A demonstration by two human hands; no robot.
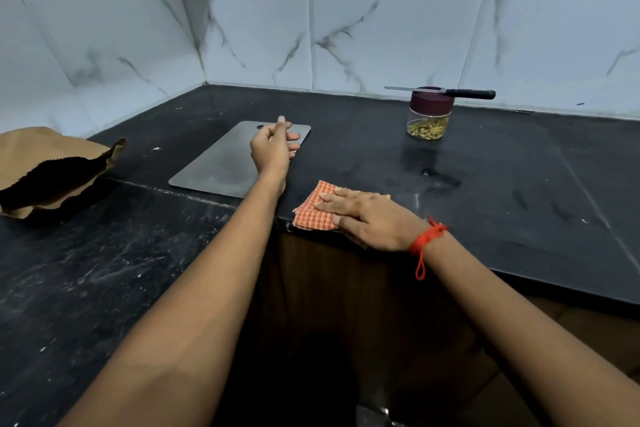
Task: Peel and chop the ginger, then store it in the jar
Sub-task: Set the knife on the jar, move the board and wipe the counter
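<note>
A small clear jar (428,123) with a maroon lid stands at the back right of the black counter; chopped ginger sticks (426,129) lie inside it. A black-handled knife (450,92) lies flat across the lid. A bare steel chopping board (221,161) lies left of centre. My left hand (273,146) hovers over the board's right side with fingers loosely curled, holding nothing that I can see. My right hand (367,218) presses flat on an orange checked cloth (313,208) at the counter's front edge.
A torn brown paper bag (45,167) lies open at the far left on the lower dark counter (86,270). White marbled tiles (346,28) back the corner. Wet smears (440,180) mark the counter in front of the jar.
</note>
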